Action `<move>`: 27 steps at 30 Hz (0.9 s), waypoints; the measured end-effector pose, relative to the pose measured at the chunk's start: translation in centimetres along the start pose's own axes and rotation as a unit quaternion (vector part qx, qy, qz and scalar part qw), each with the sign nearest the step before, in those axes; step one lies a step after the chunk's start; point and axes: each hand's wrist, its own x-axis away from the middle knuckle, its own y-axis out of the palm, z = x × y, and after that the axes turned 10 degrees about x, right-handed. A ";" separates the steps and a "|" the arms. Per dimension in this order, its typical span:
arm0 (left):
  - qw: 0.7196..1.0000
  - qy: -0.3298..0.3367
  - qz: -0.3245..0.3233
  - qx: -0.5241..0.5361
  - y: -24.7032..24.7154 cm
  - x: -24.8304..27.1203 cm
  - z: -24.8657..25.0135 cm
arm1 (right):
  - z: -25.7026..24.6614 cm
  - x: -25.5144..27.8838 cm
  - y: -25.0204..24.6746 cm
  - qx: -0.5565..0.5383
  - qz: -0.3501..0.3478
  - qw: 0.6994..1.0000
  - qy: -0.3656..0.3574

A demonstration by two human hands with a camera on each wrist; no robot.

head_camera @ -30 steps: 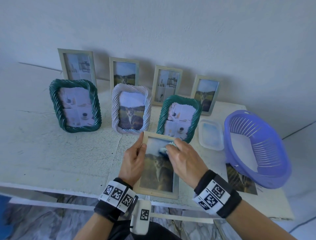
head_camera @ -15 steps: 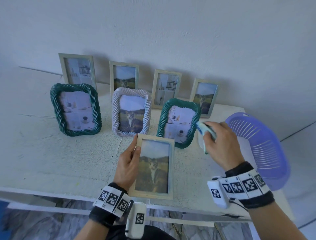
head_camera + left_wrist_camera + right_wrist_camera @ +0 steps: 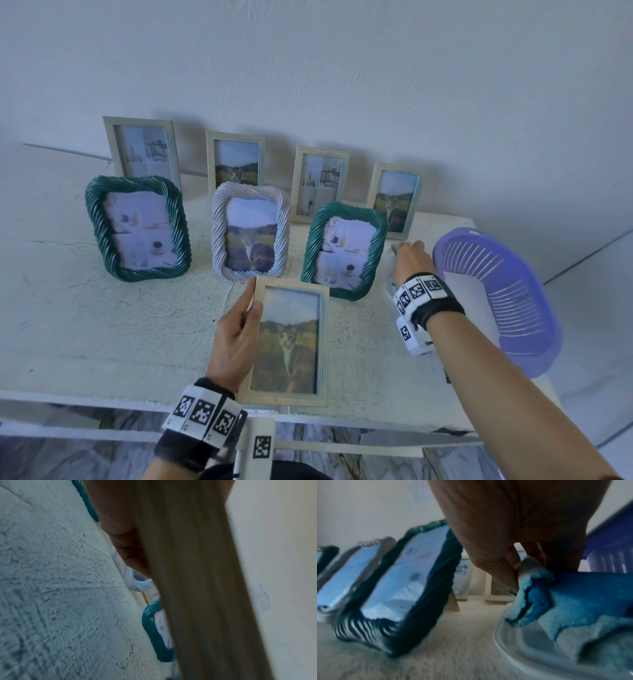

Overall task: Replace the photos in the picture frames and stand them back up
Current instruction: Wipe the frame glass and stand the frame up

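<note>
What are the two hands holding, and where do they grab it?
The left hand holds the wooden cat picture frame by its left edge. The right hand pinches a blue cloth by one end, over a clear plastic tub.

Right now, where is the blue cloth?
The cloth is pinched in the right hand, over the clear plastic tub at the table's right side, between the green frame and the purple basket.
</note>
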 end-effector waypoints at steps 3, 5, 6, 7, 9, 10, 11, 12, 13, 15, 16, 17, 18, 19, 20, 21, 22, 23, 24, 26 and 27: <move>1.000 0.008 0.001 -0.004 0.0 0.1 0.2 | 0.3 -0.5 1.3 0.010 -0.042 0.999 0.015; 1.000 0.005 0.002 -0.009 0.1 0.2 0.4 | 0.4 -0.4 1.8 0.010 -0.047 0.999 0.015; 1.000 0.003 0.005 -0.011 0.1 0.2 0.4 | 0.5 -0.3 2.0 0.012 -0.040 0.999 0.011; 1.000 0.002 0.003 -0.009 0.1 0.2 0.6 | 0.5 -0.1 2.1 0.013 -0.031 0.999 0.005; 1.000 0.003 0.000 0.003 0.1 0.2 0.6 | 0.6 0.5 2.1 0.012 -0.003 1.000 -0.011; 1.000 -0.001 0.002 0.010 0.1 0.2 0.5 | 0.7 1.1 2.0 0.011 0.014 1.000 -0.017; 1.000 -0.004 0.001 0.015 0.1 0.2 0.5 | 0.7 1.8 1.8 0.004 0.035 0.999 -0.022; 1.000 -0.008 0.003 0.018 0.2 0.3 0.7 | 0.7 2.6 1.5 -0.015 0.058 0.998 -0.025; 1.000 -0.013 0.005 0.023 0.3 0.3 1.0 | 0.6 3.6 1.1 -0.044 0.084 0.995 -0.025; 0.999 -0.026 0.012 0.042 0.5 0.4 1.5 | 0.2 6.0 0.4 -0.117 0.137 0.983 -0.032; 0.998 -0.028 0.020 0.053 0.5 0.4 1.8 | -0.1 7.4 0.0 -0.158 0.158 0.974 -0.045; 0.997 -0.027 0.029 0.065 0.6 0.4 2.0 | -0.4 8.8 -0.3 -0.204 0.165 0.963 -0.064; 0.997 -0.028 0.032 0.069 0.7 0.4 2.1 | -0.7 10.1 -0.4 -0.260 0.144 0.951 -0.085; 0.996 -0.033 0.031 0.071 0.8 0.4 2.6 | -1.0 11.5 -0.5 -0.323 0.091 0.937 -0.100; 0.996 -0.039 0.030 0.072 0.9 0.2 2.8 | -1.4 12.8 -0.2 -0.393 0.017 0.913 -0.107; 0.996 -0.042 0.030 0.075 0.9 0.2 3.0 | -1.8 13.9 0.1 -0.466 -0.062 0.876 -0.108; 0.995 -0.049 0.031 0.078 1.0 0.1 3.3 | -2.2 14.8 0.5 -0.532 -0.124 0.832 -0.099; 0.995 -0.057 0.029 0.076 1.1 0.1 3.5 | -2.7 15.6 0.9 -0.573 -0.158 0.799 -0.091; 0.994 -0.062 0.027 0.081 1.3 0.1 3.8 | -3.2 16.2 1.2 -0.607 -0.177 0.770 -0.084; 0.993 -0.070 0.020 0.091 1.8 0.3 4.5 | -3.9 17.1 1.4 -0.671 -0.204 0.711 -0.050; 0.992 -0.079 0.015 0.098 1.9 0.3 4.5 | -4.2 17.4 1.3 -0.699 -0.212 0.682 -0.033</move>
